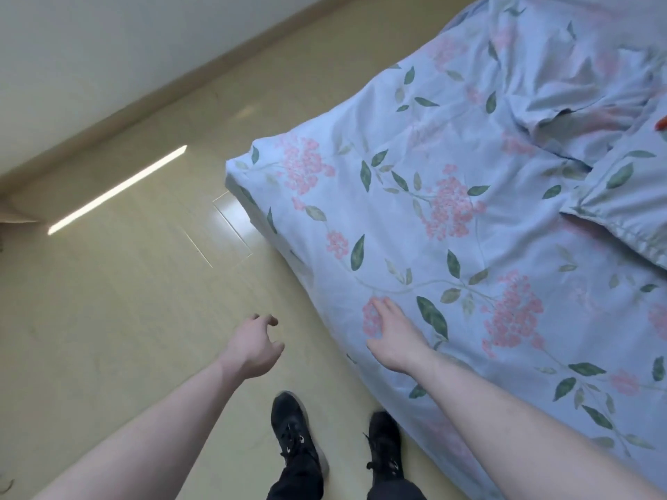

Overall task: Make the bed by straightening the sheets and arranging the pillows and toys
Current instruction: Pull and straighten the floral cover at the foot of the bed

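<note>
A: Bed sheet (415, 218), pale blue cotton-looking cloth with pink flower clusters and green leaves, fills the frame from twelve round to four o'clock. Where are the hands?

B: The right hand (393, 333) lies flat on the sheet near the edge of the bed, at about six o'clock, fingers straight, grip on nothing. The left hand (254, 346) hangs over the floor (126, 301) toward seven o'clock, fingers loosely curled and empty.

A: So the step looks like smoothing?

B: I'd judge so. Best to sweep the palm outward toward the corner at ten o'clock, pressing lightly so the thin cloth slides instead of bunching, then take the hem with the free hand and pull it taut.

A: And the rest?

B: A rumpled, deeply creased heap of the same print (563, 77) sits at one o'clock, soft and floppy. A pillow (620, 207) with a flanged edge lies at three.
</note>
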A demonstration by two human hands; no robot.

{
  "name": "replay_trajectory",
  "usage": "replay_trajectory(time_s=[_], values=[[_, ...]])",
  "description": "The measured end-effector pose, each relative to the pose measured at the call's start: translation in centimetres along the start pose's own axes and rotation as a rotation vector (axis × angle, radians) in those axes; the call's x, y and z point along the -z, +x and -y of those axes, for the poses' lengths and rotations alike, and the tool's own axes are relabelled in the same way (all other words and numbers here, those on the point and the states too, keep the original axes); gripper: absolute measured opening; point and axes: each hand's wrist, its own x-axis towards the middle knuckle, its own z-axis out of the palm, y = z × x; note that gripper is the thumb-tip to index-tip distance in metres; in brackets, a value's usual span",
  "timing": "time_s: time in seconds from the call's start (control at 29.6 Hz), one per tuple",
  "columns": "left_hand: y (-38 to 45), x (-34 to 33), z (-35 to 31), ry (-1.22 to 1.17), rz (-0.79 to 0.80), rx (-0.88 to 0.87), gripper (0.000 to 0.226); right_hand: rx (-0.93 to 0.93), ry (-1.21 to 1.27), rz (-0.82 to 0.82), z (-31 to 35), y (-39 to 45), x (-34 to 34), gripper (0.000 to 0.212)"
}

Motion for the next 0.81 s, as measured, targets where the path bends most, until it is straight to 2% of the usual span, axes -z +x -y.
replay_trajectory(time_s=[0.14, 0.41, 0.51, 0.61, 0.71, 0.81], values=[[2.0, 4.1, -0.5, -0.009, -0.029, -0.036, 0.055, -0.003, 0.046, -0.028, 4.4, 2.0, 1.3, 0.082], [5.1, 8.5, -4.3, 0.011, -0.055, -0.202, 0.060, -0.115, 0.022, -0.012, 5.2, 6.6, 3.9, 0.086], [7.4, 10.4, -5.4, 0.046, -0.063, -0.197, 0.062, -0.133, -0.040, 0.102, 5.8, 8.1, 4.2, 0.087], [10.5, 12.0, -7.0, 0.095, -0.048, -0.172, 0.066, -0.155, -0.097, 0.248, 5.7, 9.2, 3.9, 0.097], [13.1, 13.6, -8.6, 0.165, -0.021, -0.179, 0.070, -0.144, -0.249, 0.377, 5.2, 10.2, 4.5, 0.102], [15.4, 15.4, -10.0, 0.230, -0.037, -0.221, 0.073, -0.133, -0.346, 0.472, 5.6, 11.8, 6.6, 0.086]])
